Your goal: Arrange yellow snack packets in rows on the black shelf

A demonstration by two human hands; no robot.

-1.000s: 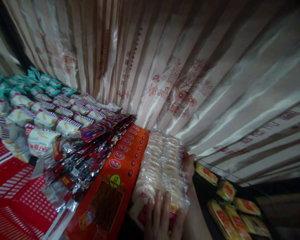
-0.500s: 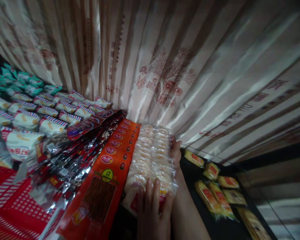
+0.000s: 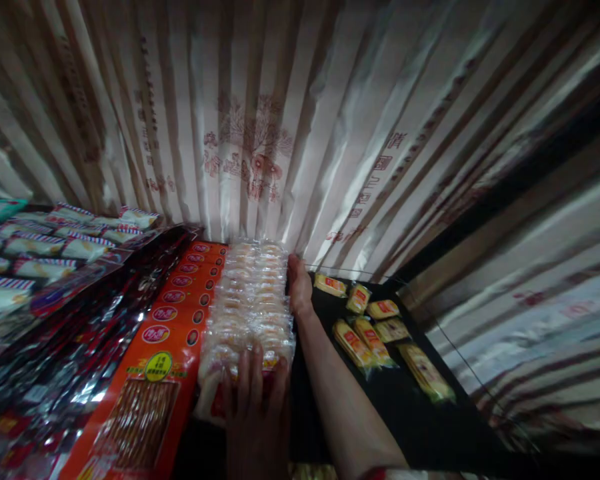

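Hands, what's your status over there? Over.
Left hand on near end of white packs. Right hand at their right side. Orange packs just left.

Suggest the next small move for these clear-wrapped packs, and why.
Probably a gentle inward nudge with the right hand to even up the clear-wrapped snack packs: that hand is at their right side, the left hand has its fingers over their near end, and orange snack packets line their left.

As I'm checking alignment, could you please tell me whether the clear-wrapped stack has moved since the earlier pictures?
No: judged against the orange packets, the clear-wrapped stack shows no visible shift either way, lying along their right side as before.
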